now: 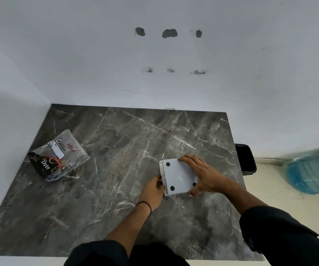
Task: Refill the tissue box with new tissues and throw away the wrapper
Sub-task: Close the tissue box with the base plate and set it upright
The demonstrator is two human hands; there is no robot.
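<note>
A white tissue box [177,176] lies upside down on the dark marble table [116,169], its flat base with black round feet facing up. My right hand [202,174] grips the box from the right, fingers over the far edge and thumb at the near corner. My left hand [152,191] pinches the box's left edge. A clear plastic wrapper [58,156] with black and red print lies crumpled at the table's left side, apart from both hands. No loose tissues are visible.
A black bin [246,159] stands on the floor just past the table's right edge. A blue water jug [312,170] lies further right on the tiled floor. White walls border the table at the back and left.
</note>
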